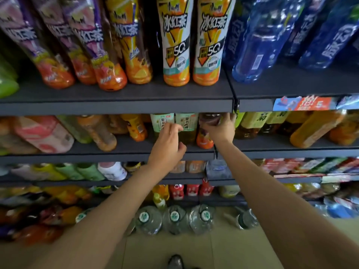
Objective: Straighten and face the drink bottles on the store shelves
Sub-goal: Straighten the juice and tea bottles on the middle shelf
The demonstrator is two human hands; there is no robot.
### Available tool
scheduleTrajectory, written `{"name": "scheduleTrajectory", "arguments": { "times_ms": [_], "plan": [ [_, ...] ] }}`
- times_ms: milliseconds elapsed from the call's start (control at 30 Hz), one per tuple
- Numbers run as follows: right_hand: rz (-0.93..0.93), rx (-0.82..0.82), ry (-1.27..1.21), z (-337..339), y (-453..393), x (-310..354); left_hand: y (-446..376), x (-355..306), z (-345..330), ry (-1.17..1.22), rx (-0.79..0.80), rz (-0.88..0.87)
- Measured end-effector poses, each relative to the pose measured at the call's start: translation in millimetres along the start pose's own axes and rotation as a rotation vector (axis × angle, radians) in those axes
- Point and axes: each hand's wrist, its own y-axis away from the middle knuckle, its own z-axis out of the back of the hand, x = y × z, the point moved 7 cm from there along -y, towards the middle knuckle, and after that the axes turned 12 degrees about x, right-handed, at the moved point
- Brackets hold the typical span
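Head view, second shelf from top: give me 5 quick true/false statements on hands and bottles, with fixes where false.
1. The right hand grips a dark bottle near its top. True.
2. The left hand holds a blue bottle. False: it reaches toward the pale green tea bottles, fingers loosely curled, with no grip on anything visible.
3. Both hands work at the top shelf. False: they are at the second shelf, one level below.
4. The blue bottles stand on the top shelf, right of the two white-and-orange tea bottles.
True.
5. Large water jugs sit at floor level. True.
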Motion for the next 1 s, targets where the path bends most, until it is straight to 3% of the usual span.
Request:
{"name": "scheduleTrajectory", "arguments": {
  "times_ms": [133,300,433,633,833,1000],
  "plan": [
    [0.033,0.01,-0.001,12,27,-3,4,-5,-21,0.019,0.061,0.064],
    [0.259,0.106,0.021,29,81,10,14,-26,-54,0.012,0.222,0.019],
    [0.466,0.233,0.069,52,114,73,32,-35,-26,0.247,0.039,-0.062],
    [0.723,0.197,-0.005,72,136,201,45,-48,95,0.276,-0.315,-0.176],
    [0.827,0.099,0.101,40,140,272,53,-5,176,0.205,-0.408,-0.097],
    [0.686,0.009,0.176,3,109,293,46,57,219,0.061,-0.369,0.069]
  ]
}}
